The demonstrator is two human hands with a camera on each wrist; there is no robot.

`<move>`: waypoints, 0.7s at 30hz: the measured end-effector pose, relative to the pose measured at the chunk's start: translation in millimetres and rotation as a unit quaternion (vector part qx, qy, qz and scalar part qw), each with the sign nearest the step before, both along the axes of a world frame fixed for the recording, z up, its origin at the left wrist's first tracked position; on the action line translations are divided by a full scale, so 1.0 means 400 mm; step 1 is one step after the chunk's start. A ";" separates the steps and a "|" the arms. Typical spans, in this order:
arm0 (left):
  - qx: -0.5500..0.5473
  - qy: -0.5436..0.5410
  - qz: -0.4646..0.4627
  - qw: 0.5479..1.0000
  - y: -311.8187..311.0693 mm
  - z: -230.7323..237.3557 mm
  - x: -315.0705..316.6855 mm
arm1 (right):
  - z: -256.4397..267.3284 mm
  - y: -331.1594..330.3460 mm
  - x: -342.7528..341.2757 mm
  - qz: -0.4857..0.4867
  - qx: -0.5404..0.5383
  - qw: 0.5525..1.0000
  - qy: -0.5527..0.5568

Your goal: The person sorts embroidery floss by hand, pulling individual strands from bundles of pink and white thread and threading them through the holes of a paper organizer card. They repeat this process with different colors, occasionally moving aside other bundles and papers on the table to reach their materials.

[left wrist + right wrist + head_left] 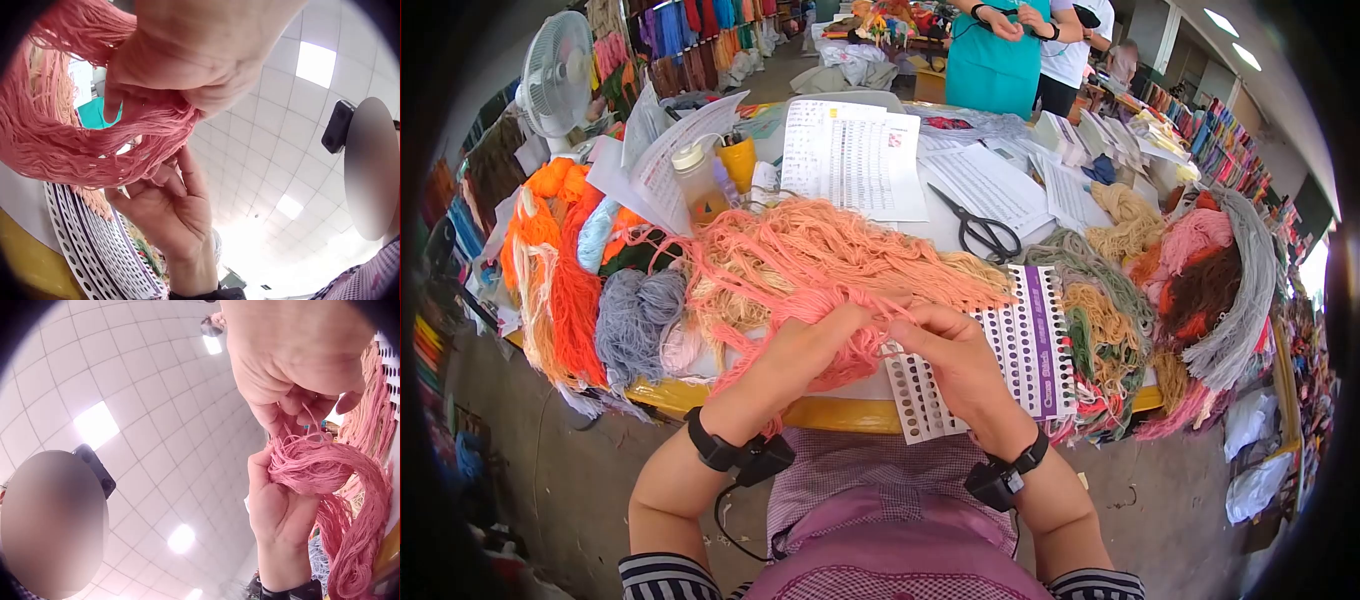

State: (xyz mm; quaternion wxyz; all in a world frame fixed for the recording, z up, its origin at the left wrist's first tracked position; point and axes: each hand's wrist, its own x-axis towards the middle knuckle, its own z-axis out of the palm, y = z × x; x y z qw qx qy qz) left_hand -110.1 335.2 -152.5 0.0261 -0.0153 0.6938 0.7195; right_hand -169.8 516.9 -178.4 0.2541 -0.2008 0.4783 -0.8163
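Note:
A bundle of coral-pink thread [850, 375] is gripped in my left hand [825, 340], held over the front edge of the table. In the right wrist view the looped end of the thread [319, 465] stands up out of the left hand [281, 509]. My right hand [950, 350] meets it there and pinches a few loose strands between thumb and fingers. From the left wrist view the skein [69, 156] hangs in a wide loop below the left palm. White hole-punched thread cards [990, 345], one with a purple stripe, lie beneath the right hand.
A heap of peach thread [820, 245] lies just beyond my hands. Black scissors [985, 235] rest by printed sheets [855, 160]. Orange skeins [555, 260] and grey-blue thread [635, 320] are at left, with more bundles [1190, 260] at right. A fan [557, 80] stands behind; people stand across the table.

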 end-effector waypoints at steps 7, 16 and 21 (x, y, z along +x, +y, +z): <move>0.031 0.055 -0.003 0.998 0.015 -0.005 -0.009 | -0.005 0.000 0.006 -0.026 0.011 0.999 0.033; 0.054 0.052 0.042 0.996 0.020 -0.007 0.001 | -0.037 -0.006 -0.005 -0.055 0.009 0.997 0.052; 0.109 0.057 0.066 0.990 0.027 -0.016 -0.001 | -0.037 -0.008 -0.001 -0.059 0.000 0.997 0.059</move>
